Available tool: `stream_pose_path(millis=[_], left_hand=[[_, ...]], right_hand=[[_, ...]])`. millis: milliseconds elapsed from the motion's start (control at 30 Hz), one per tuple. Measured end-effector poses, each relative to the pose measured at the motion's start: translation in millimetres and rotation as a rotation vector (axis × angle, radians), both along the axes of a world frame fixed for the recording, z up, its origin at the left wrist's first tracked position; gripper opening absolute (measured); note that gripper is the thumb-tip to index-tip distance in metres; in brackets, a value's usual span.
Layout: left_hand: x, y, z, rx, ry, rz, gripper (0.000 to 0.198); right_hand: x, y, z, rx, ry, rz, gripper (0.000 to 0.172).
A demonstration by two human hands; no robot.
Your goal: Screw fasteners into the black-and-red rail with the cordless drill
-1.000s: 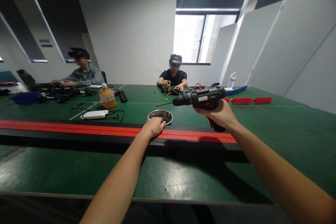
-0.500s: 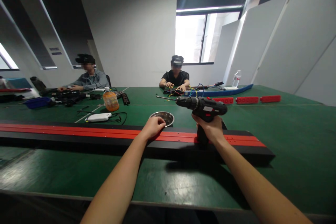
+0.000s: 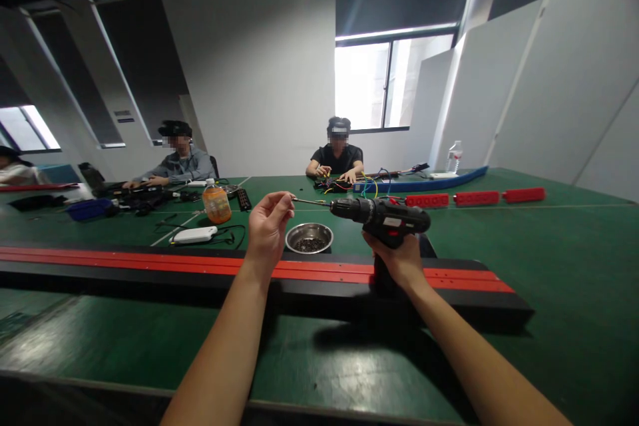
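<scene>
My right hand (image 3: 397, 256) is wrapped around the handle of a black cordless drill (image 3: 387, 218), which points left over the beam. A long, thin driver bit (image 3: 312, 202) extends from its chuck. At the bit's tip, the thumb and fingers of my left hand (image 3: 269, 223) are pinched together; whatever lies between them is too small to make out. Just below the bit stands a metal bowl (image 3: 309, 249) with small dark pieces, apparently screws, in its bottom. A long black beam with a red strip (image 3: 319, 271) lies across the table beneath both hands.
Beyond the bowl, two people sit at the green table (image 3: 499, 233), one handling wired parts. An orange bottle (image 3: 216, 203) and a white power bank (image 3: 194, 235) with a cable are on the left. Red blocks (image 3: 476, 198) and a blue curved strip (image 3: 424, 182) lie at right.
My left hand has risen from the bowl to the tip of the driver bit, pinched closed. The bowl's contents now show. The drill stays in my right hand, nearly where it was.
</scene>
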State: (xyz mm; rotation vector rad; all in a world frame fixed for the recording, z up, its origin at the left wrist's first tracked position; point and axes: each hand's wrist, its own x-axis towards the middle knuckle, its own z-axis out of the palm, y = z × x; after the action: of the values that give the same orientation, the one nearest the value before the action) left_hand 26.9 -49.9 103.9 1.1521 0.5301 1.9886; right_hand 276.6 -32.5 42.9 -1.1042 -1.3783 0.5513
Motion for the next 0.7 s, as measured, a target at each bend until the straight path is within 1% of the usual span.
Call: stream_pose_path(millis=[100,333,533,700], left_hand=[[1.0,-3.2,2.7,0.021,0.021,-0.008,0.023],[-2.1,-5.0,6.0,0.030,0.115,0.078,0.024],[-2.9,-4.6,2.7,0.016,0.178,0.152,0.024],[-3.0,-4.4,1.6,0.031,0.170,0.180,0.025]], right_hand=[[-0.1,-1.7,0.4,-0.006,-0.004,0.005,0.042],[-0.6,-3.7,2.3,-0.020,-0.005,0.025,0.037],[-0.3,-4.0,2.9,0.003,-0.007,0.033,0.035],[1.4,-1.0,-1.1,0.010,-0.034,0.028,0.035]])
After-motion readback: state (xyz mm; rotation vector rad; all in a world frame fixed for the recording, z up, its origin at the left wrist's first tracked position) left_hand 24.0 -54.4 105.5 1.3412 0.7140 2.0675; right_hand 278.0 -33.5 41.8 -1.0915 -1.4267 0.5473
